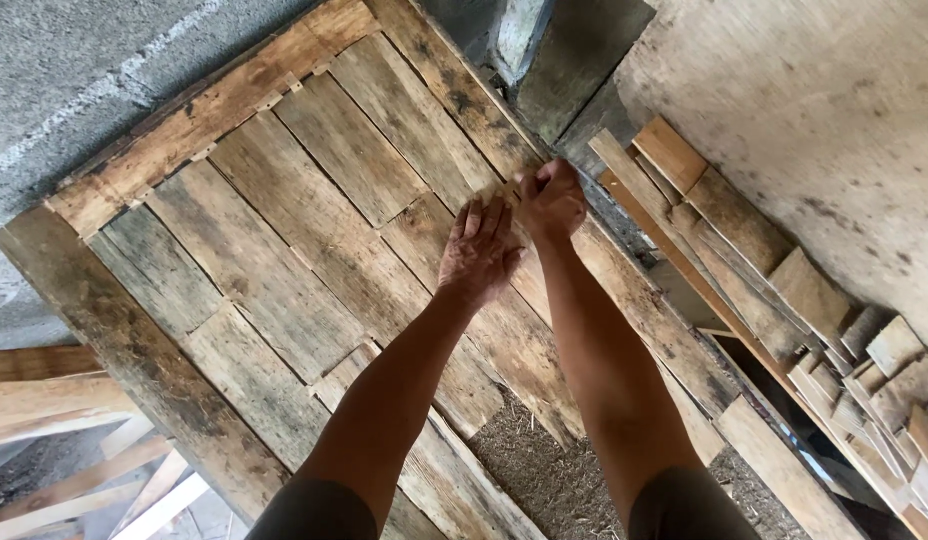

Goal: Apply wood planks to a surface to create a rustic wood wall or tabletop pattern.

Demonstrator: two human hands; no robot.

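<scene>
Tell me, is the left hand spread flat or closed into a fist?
Spread flat: the left hand lies palm down on the wooden panel, its fingers extended.

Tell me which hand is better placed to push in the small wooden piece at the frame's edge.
Right, probably. The right hand already pinches the small wooden piece against the frame rail; the left hand lies flat on the planks beside it, steadying.

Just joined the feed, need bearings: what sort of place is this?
Likely a rough woodworking or building site: a weathered plank panel, stacked offcuts, bare concrete wall.
</scene>
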